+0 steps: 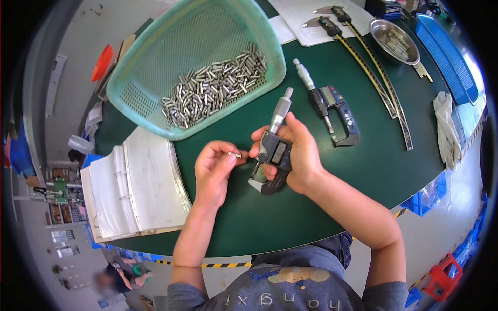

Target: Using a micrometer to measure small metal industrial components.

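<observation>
Between the thumb and fingers of my left hand [215,171] is a small metal pin [235,155], shiny and short. My right hand [301,155] wraps round a digital micrometer [275,153] with a dark frame and a silver thimble pointing away from me. The micrometer's jaw gap faces my left hand, and nothing shows in it. Beyond my hands, a green plastic basket [150,57] holds a heap of similar metal pins [212,88]. A second digital micrometer [332,103] lies on the table to the right of the one I hold.
On the green table [373,176], an open ring binder [150,181] lies at left. Two digital calipers [363,59], a metal bowl [394,41] of small parts, a blue basket [446,57] and a whitish glove [446,124] are at right. A person [119,274] is at lower left.
</observation>
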Tool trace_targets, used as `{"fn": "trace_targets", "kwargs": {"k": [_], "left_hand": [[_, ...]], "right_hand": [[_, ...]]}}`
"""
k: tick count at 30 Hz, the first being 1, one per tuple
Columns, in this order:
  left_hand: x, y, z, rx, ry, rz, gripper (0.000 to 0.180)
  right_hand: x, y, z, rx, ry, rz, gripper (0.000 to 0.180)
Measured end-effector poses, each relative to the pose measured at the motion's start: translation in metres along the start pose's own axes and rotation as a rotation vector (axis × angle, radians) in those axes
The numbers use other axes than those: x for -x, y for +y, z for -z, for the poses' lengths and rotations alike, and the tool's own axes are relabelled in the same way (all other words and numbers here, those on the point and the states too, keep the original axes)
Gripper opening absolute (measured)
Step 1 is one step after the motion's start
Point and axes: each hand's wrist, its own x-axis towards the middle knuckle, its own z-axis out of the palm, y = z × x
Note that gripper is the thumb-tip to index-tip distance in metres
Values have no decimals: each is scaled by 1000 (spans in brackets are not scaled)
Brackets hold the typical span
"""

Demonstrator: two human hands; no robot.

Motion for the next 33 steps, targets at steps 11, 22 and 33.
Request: {"fn": "trace_targets", "kwargs": {"k": [11,22,33], "left_hand": [[27,-9,2,-15,-128,96,11],[27,-11,-1,-12,-153,77,9],[29,-9,-1,-23,-133,69,10]], "right_hand": [[0,3,-3,132,-28,14,57],[1,2,-2,91,-37,9,58],[1,2,-1,130,-44,40,60]]}}
